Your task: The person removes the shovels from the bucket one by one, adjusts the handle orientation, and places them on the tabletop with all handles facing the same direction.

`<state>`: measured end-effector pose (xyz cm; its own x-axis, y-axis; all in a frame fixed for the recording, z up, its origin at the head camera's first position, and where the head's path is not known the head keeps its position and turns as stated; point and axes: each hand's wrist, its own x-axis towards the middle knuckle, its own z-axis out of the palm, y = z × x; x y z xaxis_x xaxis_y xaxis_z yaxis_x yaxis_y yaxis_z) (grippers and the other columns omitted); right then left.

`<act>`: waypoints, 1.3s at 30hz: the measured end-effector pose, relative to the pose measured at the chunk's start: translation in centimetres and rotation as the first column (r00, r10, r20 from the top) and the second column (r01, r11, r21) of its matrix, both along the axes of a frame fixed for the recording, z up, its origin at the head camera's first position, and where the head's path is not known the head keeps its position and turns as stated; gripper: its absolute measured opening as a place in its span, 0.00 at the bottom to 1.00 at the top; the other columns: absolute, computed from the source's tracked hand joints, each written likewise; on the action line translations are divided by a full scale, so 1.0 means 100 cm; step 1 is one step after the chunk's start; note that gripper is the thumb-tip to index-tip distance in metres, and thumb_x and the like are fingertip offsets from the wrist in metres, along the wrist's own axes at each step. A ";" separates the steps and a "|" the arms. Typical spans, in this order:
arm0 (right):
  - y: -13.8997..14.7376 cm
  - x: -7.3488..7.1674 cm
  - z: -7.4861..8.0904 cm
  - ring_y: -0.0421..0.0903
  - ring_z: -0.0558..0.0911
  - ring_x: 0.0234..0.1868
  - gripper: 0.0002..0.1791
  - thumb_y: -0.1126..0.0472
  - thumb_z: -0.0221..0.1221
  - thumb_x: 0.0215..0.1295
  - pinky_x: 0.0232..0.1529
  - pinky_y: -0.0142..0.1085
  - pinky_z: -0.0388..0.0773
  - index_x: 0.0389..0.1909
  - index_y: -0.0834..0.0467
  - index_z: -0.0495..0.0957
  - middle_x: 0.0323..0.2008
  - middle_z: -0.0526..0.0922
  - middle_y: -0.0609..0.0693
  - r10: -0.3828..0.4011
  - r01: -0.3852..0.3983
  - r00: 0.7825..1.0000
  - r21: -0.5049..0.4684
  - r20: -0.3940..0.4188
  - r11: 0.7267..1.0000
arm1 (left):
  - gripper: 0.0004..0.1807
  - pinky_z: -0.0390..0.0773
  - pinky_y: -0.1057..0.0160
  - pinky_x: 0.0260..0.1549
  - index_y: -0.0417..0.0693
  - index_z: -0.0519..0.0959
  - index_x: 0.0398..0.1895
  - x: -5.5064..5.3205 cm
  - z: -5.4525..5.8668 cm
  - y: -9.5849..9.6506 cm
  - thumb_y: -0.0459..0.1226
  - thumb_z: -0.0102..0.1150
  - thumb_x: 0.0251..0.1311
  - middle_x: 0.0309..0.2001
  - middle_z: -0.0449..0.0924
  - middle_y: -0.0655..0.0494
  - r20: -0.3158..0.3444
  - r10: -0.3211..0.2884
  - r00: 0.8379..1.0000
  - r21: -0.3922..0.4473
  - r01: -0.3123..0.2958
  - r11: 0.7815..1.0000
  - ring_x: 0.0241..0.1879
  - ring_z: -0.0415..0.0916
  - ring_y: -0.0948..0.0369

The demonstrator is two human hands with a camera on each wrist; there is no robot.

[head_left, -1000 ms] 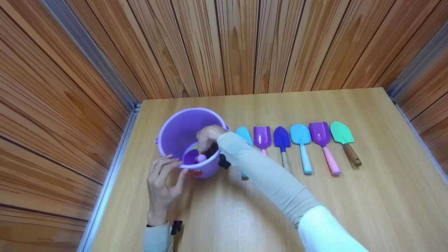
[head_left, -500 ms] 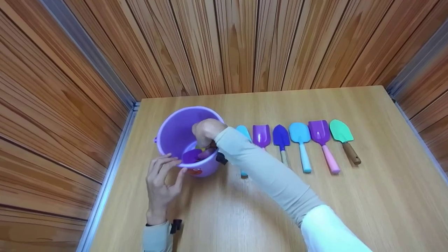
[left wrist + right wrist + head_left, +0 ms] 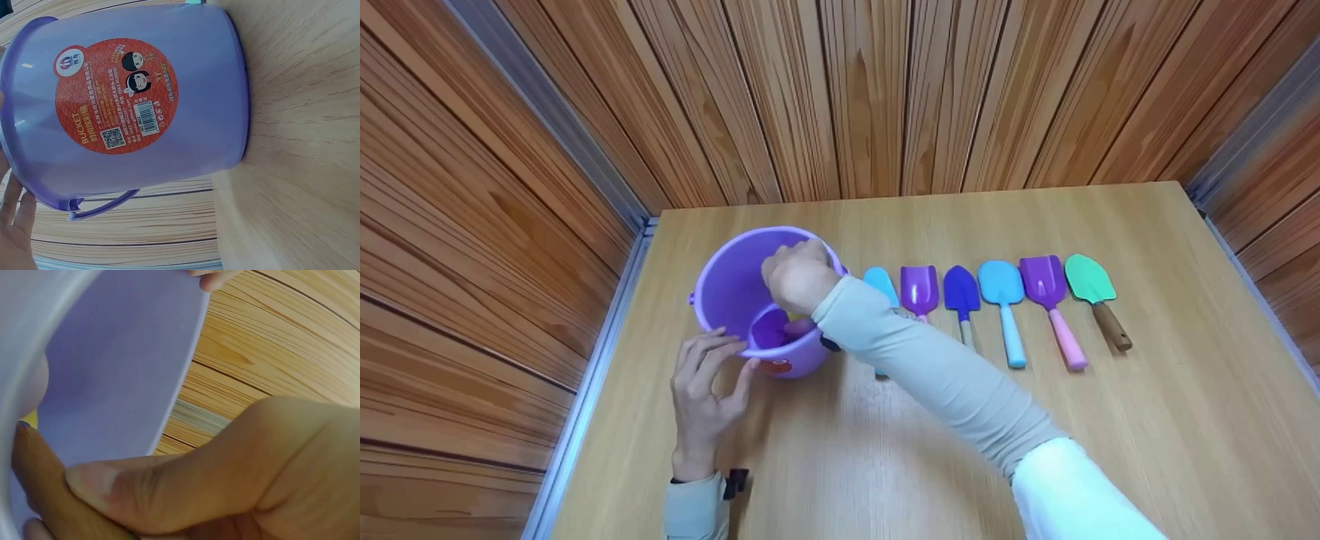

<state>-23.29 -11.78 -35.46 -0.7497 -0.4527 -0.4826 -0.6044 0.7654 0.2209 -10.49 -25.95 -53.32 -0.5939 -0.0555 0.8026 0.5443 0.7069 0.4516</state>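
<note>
A purple bucket (image 3: 735, 289) stands at the left of the table. My left hand (image 3: 707, 394) holds its near rim, fingertips over the edge and thumb against the outer wall. My right hand (image 3: 800, 277) reaches in over the right side of the rim. In the right wrist view, its thumb and fingers grip a brown wooden handle (image 3: 62, 495); whatever is on the handle's far end is hidden. Inside the bucket lie a purple piece (image 3: 769, 328), a rounded pink handle end (image 3: 799, 326) and a bit of yellow (image 3: 32, 418).
To the bucket's right, toy shovels lie in a row: a light blue one (image 3: 879, 283) partly under the right sleeve, purple (image 3: 919, 289), dark blue (image 3: 961, 287), light blue (image 3: 1002, 283), purple with pink handle (image 3: 1044, 280), and a green trowel (image 3: 1089, 277). Wooden panels (image 3: 885, 97) enclose the table.
My right hand has risen inside the bucket and shifted slightly left and away from me. My left hand keeps its hold on the rim.
</note>
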 end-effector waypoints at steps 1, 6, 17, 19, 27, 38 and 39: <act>0.000 0.001 0.000 0.47 0.84 0.51 0.35 0.40 0.75 0.62 0.53 0.40 0.87 0.65 0.52 0.79 0.53 0.85 0.48 0.000 0.000 1.000 -0.004 -0.029 1.000 | 0.18 0.76 0.65 0.69 0.42 0.90 0.45 0.000 0.000 0.000 0.49 0.69 0.70 0.46 0.89 0.49 -0.003 0.002 1.000 -0.003 -0.002 1.000 0.57 0.81 0.45; 0.006 0.005 0.000 0.41 0.79 0.29 0.30 0.38 0.76 0.60 0.28 0.35 0.85 0.55 0.53 0.83 0.36 0.82 0.45 0.024 -0.027 0.986 -0.012 -0.167 1.000 | 0.20 0.75 0.66 0.69 0.41 0.90 0.44 0.001 0.001 -0.001 0.50 0.68 0.71 0.47 0.89 0.49 0.004 0.013 1.000 -0.007 -0.013 1.000 0.57 0.81 0.45; 0.036 0.000 -0.006 0.41 0.63 0.24 0.28 0.31 0.68 0.65 0.20 0.32 0.58 0.37 0.53 0.80 0.26 0.70 0.46 0.132 -0.173 0.932 -0.094 -0.336 0.980 | 0.17 0.75 0.66 0.70 0.43 0.90 0.46 0.001 0.000 0.000 0.48 0.69 0.70 0.48 0.88 0.49 0.021 0.002 1.000 -0.006 -0.002 1.000 0.59 0.81 0.46; 0.046 -0.004 -0.008 0.44 0.71 0.28 0.41 0.21 0.69 0.52 0.26 0.34 0.70 0.44 0.55 0.83 0.32 0.77 0.49 0.119 -0.177 0.941 -0.161 -0.317 0.971 | 0.18 0.75 0.66 0.70 0.43 0.90 0.47 0.002 0.000 0.000 0.49 0.69 0.71 0.48 0.88 0.49 0.023 0.002 1.000 -0.007 -0.002 1.000 0.59 0.80 0.46; 0.086 -0.014 -0.025 0.53 0.82 0.37 0.15 0.53 0.65 0.77 0.42 0.48 0.87 0.52 0.61 0.85 0.48 0.83 0.60 -0.008 -0.104 0.977 -0.506 -0.215 0.856 | 0.18 0.75 0.67 0.70 0.43 0.90 0.46 0.002 -0.001 0.001 0.50 0.69 0.71 0.46 0.89 0.48 -0.003 0.009 1.000 -0.014 -0.009 1.000 0.57 0.81 0.45; 0.130 -0.022 -0.043 0.51 0.75 0.49 0.14 0.70 0.57 0.77 0.44 0.41 0.80 0.59 0.62 0.83 0.49 0.76 0.55 -0.090 0.186 0.982 -0.782 0.165 0.595 | 0.19 0.76 0.66 0.68 0.42 0.90 0.44 -0.001 -0.001 0.002 0.50 0.69 0.70 0.46 0.89 0.47 -0.027 -0.003 1.000 0.005 0.003 1.000 0.56 0.81 0.44; 0.134 -0.022 -0.045 0.50 0.75 0.49 0.14 0.70 0.55 0.78 0.43 0.39 0.79 0.59 0.62 0.82 0.50 0.76 0.56 -0.089 0.222 0.974 -0.792 0.209 0.569 | 0.19 0.76 0.66 0.69 0.42 0.90 0.44 -0.001 -0.001 0.002 0.50 0.69 0.70 0.46 0.89 0.47 -0.026 -0.003 1.000 0.009 0.003 1.000 0.56 0.81 0.44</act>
<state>-25.46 1.59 -39.93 -0.8074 -0.5852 -0.0746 -0.4295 0.6698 -0.6057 -10.60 -25.78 -53.40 -0.5733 -0.0607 0.8171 0.5580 0.7013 0.4436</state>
